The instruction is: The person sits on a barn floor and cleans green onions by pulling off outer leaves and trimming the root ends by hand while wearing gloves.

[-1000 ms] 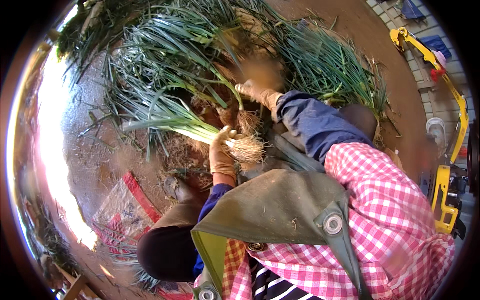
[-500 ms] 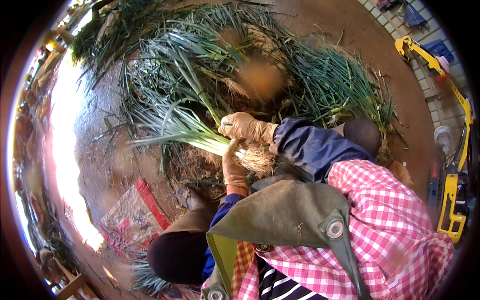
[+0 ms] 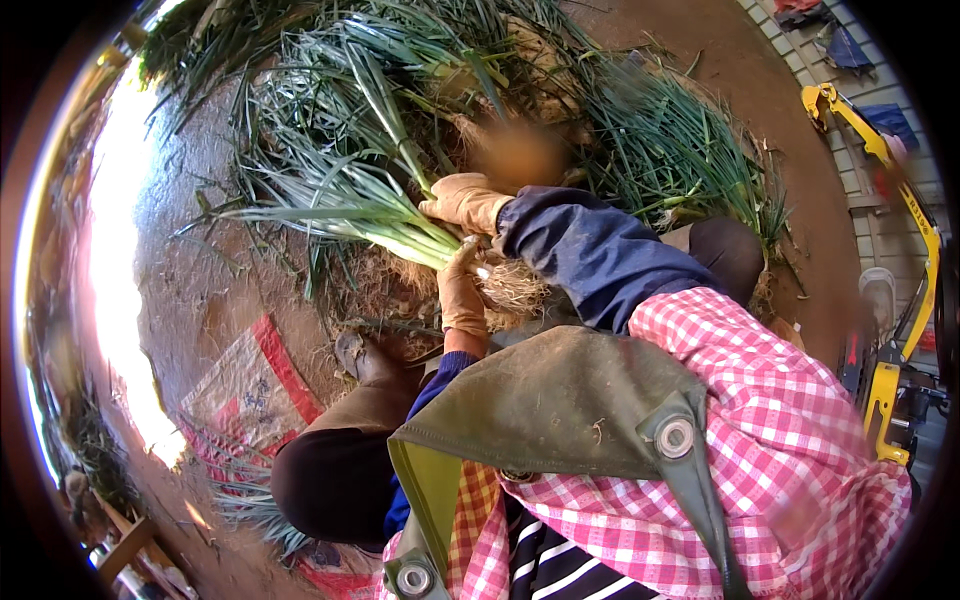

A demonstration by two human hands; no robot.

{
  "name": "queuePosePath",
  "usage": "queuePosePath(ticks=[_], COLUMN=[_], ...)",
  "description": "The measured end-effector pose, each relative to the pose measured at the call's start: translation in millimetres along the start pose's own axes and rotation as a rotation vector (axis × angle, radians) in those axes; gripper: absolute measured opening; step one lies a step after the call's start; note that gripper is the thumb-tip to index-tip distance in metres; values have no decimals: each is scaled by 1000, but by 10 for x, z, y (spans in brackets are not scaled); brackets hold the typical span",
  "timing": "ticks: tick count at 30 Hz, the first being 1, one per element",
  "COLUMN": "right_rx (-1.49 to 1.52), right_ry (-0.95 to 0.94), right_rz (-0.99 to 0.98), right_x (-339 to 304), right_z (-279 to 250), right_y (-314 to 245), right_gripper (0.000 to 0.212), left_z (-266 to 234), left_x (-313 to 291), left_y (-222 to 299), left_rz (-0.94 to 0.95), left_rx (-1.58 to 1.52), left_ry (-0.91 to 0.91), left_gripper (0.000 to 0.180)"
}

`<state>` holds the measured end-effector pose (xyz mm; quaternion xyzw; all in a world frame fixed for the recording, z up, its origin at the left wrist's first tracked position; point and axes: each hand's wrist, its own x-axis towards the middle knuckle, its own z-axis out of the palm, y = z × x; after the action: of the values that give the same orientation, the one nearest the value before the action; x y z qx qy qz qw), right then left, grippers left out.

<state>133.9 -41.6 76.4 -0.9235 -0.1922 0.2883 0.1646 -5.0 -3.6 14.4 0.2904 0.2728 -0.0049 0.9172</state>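
A bunch of green onions point(image 3: 415, 238) lies across my left hand point(image 3: 460, 290), whose gloved fingers close round the white stems just above the roots. The pale, tangled roots point(image 3: 515, 287) stick out to the right of that hand, and the long green leaves fan out to the left. My right hand point(image 3: 468, 203), also in a tan glove, is closed just above the bunch at the base of another green onion stalk point(image 3: 400, 150), which slants up and left into the pile. The palm side of the right hand is hidden.
A big pile of green onions point(image 3: 330, 100) spreads ahead, with more onions point(image 3: 680, 140) to the right. A white and red sack point(image 3: 250, 385) lies on the brown floor at left. A yellow toy-like excavator arm point(image 3: 915, 210) shows at far right. An orange blur covers part of the pile.
The whole view has shifted a little. My right hand has moved slightly up and left, away from the roots. The left hand keeps its grip on the bunch.
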Motion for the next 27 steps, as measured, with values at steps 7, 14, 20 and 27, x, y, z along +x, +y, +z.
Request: queuePosePath(ticks=[7, 14, 20, 27], right_rx=[-112, 992, 650, 1052], right_ry=[8, -379, -570, -547], right_rz=[-283, -500, -839, -312], right_x=[-150, -687, -1140, -448], right_z=[-149, 33, -90, -226], right_y=[216, 561, 438, 916], right_gripper=[49, 25, 21, 24], left_z=[200, 91, 89, -76], left_x=[-85, -86, -107, 66], left_y=[106, 141, 172, 44], left_rz=[-26, 17, -147, 5], left_rx=[-62, -260, -292, -105], left_ry=[53, 19, 79, 83], left_gripper=[18, 15, 21, 15])
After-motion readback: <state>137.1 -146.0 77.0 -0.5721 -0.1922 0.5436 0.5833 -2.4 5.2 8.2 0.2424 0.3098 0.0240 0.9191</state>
